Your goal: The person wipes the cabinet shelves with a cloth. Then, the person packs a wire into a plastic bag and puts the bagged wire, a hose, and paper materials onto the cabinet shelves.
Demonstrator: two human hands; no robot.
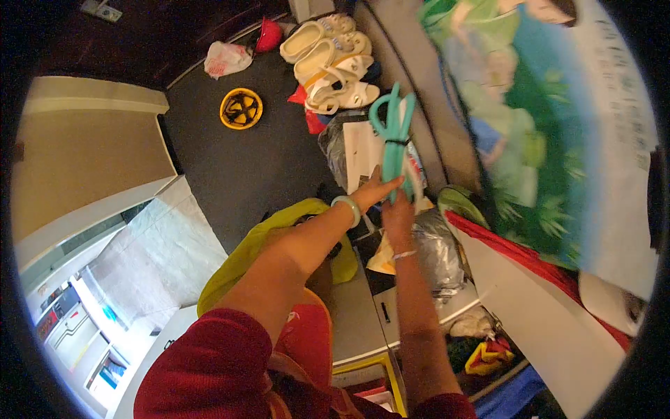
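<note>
A bundle of teal tubing (396,126), looped at its far end and bound with a thin black tie, is held out in front of me. My left hand (375,192), with a pale bangle at its wrist, is closed at the lower left side of the bundle. Right beside it, my right hand (398,218) wraps round the lower end of the tubing. Below the bundle are a white box (361,150) and a dark plastic bag (336,143). A grey plastic bag (438,253) lies to the right of my right wrist.
Pale shoes (333,63) are piled at the top centre. A yellow helmet (241,109) rests on the dark floor (230,167), near a white bag (227,59) and a red object (268,35). A yellow-green item (241,262) lies beneath my left arm. Printed sheeting (530,126) covers the right side.
</note>
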